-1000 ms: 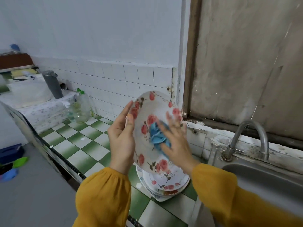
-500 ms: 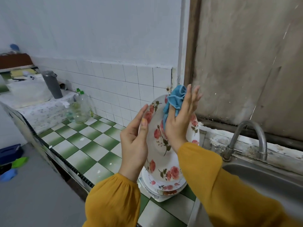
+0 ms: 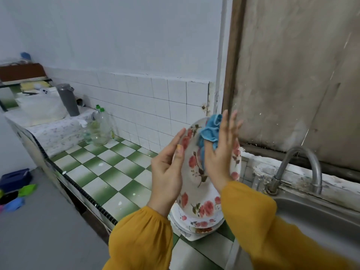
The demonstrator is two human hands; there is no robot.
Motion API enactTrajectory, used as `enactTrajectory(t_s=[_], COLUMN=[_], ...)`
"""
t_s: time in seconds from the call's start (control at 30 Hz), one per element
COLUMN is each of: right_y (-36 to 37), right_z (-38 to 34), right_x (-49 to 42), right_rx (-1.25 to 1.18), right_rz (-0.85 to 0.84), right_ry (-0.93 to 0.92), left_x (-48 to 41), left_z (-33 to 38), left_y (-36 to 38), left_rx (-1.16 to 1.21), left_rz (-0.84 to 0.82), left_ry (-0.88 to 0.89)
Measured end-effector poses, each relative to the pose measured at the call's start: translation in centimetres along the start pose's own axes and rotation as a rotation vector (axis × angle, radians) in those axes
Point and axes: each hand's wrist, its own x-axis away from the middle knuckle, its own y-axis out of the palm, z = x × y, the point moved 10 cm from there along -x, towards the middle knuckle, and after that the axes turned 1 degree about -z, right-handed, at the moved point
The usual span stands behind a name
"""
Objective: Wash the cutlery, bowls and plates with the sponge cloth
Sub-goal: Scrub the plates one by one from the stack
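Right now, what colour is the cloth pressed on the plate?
Light blue; the cloth against the plate shows best in the head view.

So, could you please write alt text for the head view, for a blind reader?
A person's left hand holds a rose-patterned plate upright while the right hand presses a blue sponge cloth against it, above stacked plates on a green-checked counter beside a sink.
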Motion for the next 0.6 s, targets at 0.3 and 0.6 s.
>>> enactTrajectory(t_s=[0.3,0.6], right_y=[0.7,3.8], right_z=[3.2,1.3], right_x=[1.8,6.7], right_rx=[0.33,0.24], right_rz=[-0.179,-0.577], right_ry=[-0.053,-0.297], left_x=[-1.0,-0.8], left_z=[0.8,0.1], left_y=[-2.2,-4.3], left_rx=[0.09,0.118], left_rz=[0.066,0.202], left_ry=[-0.022,-0.094])
